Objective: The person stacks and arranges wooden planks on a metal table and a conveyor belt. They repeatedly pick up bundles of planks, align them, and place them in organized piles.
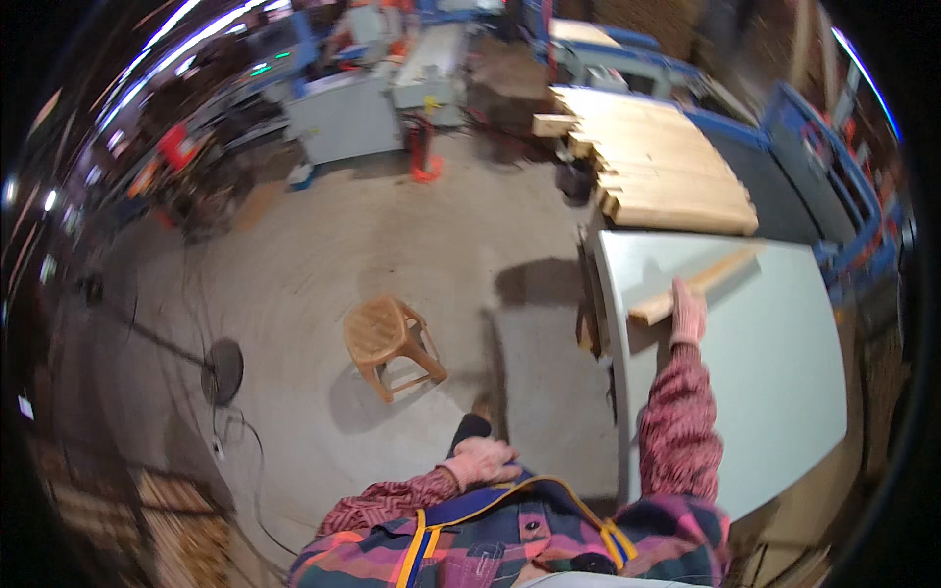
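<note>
My right hand (688, 314), in a pink glove, is closed round a long narrow wooden strip (720, 269) near its closer end. The strip slants away to the far right over a pale grey-green tabletop (765, 382). Whether it touches the top or is held just above it I cannot tell. My left hand (482, 461), also gloved in pink, lies against the blue apron (510, 482) at my waist. Its fingers look loosely stretched out, with nothing visible in them.
Beyond the tabletop lies a row of light wooden boards (657, 162), beside a blue-framed machine (823, 167). A brown plastic stool (380, 338) stands on the floor to the left. Farther left are a round dark stand base (225, 370) and a cable (260, 461). A grey cabinet (345, 118) stands farther back.
</note>
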`<state>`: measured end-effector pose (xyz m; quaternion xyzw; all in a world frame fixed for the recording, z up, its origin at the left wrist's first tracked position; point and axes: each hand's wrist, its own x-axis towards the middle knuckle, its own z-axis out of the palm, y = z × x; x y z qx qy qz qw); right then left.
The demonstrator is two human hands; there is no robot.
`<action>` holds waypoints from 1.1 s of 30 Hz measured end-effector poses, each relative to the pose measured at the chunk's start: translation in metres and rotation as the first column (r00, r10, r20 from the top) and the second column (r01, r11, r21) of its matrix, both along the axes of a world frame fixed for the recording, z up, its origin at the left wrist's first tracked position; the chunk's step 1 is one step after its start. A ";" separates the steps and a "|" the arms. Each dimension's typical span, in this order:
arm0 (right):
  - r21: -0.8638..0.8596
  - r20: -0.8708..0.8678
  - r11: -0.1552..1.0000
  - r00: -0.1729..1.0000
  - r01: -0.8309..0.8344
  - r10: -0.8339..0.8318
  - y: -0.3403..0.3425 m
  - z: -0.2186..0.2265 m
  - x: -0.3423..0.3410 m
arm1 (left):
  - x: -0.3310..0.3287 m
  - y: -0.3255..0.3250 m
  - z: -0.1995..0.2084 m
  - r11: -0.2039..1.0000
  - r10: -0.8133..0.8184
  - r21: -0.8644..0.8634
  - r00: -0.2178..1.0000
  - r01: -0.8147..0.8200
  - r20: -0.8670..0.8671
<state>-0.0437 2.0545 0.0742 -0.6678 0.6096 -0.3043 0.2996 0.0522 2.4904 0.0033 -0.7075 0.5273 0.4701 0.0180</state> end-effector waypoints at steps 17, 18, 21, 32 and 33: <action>0.002 -0.090 0.907 0.903 0.421 -0.419 -0.144 0.003 0.135 | 0.391 -0.183 0.004 0.950 0.268 -0.194 0.958 -0.244 0.106; -0.030 -0.037 0.868 0.867 0.496 -0.497 -0.155 -0.008 0.134 | 0.412 -0.193 0.001 0.939 0.312 -0.170 0.948 -0.298 0.063; -0.204 0.013 0.846 0.865 0.493 -0.501 -0.179 -0.039 0.143 | 0.474 -0.241 0.009 0.789 0.504 -0.348 0.858 -0.506 -0.103; -0.104 0.397 0.760 0.728 0.641 -0.559 -0.162 -0.068 0.144 | 0.633 -0.615 0.144 0.225 0.028 -0.974 0.999 0.014 0.020; -0.200 0.325 0.748 0.763 0.633 -0.559 -0.154 -0.065 0.145 | 0.635 -0.649 0.155 0.280 0.079 -0.953 0.987 0.114 0.141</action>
